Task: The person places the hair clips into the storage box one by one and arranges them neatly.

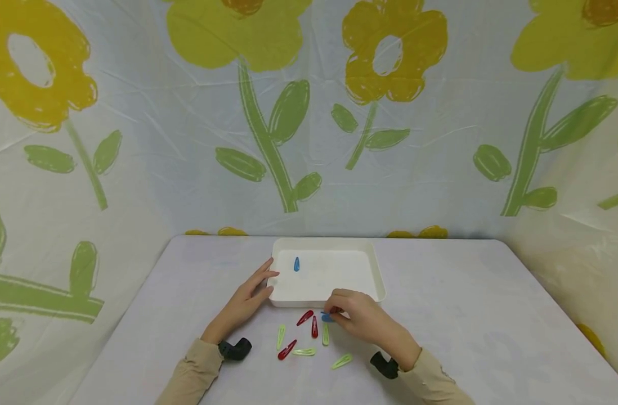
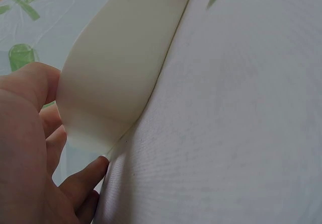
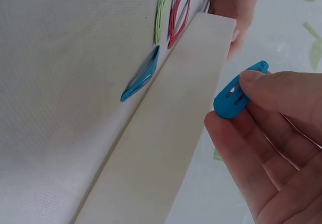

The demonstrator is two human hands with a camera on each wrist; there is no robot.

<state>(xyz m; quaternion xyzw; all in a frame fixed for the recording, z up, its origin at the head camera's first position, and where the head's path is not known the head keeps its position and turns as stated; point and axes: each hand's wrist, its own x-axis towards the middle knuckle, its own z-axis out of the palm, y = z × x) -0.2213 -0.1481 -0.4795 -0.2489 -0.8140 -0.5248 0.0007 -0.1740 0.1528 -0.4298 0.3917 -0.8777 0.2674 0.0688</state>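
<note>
A blue snap hair clip point(image 3: 227, 104) is pinched between the thumb and fingers of my right hand point(image 1: 362, 318), just above the front edge of the white tray point(image 3: 156, 128). A second blue hair clip point(image 3: 142, 77) lies on the table against the tray's front wall. Inside the tray, toward the left, rests another blue hair clip point(image 1: 296, 264). My left hand point(image 1: 242, 302) touches the tray's left side with fingers extended; in the left wrist view its fingertips meet the tray wall point(image 2: 115, 58).
In front of the tray lie three red hair clips point(image 1: 287, 350) and several light green hair clips point(image 1: 304, 352). Dark cameras point(image 1: 385, 365) are strapped to both wrists. A flower-printed cloth point(image 1: 187, 140) hangs behind the white table point(image 1: 451, 315).
</note>
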